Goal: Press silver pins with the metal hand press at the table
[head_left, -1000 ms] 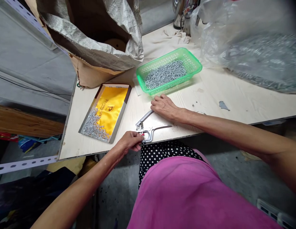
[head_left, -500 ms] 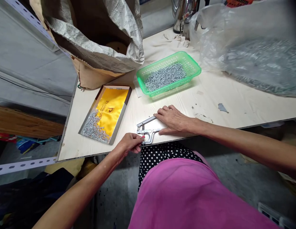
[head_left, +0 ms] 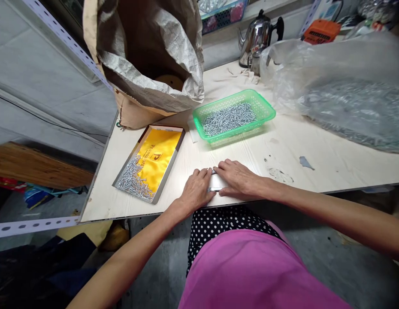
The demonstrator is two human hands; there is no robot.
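A pair of metal snap pliers lies at the table's front edge, mostly covered by my hands. My left hand is closed over its head end, fingers on the far side and thumb on the near side. Around the two handles my right hand is curled, fingers on the upper handle and thumb by the lower one. Whether a small part sits in the jaws is hidden. Left of my hands is a shallow box with yellow satin lining and many small silver metal pieces.
Behind my hands stands a green plastic basket holding similar metal pieces. A large open sack rises at the back left. On the right lies a clear plastic bag of metal parts. A kettle stands at the back.
My left hand has gone from pinching at the jaw to wrapping over the head of the pliers. My right hand stays on the handles. The camera view has tilted up slightly.
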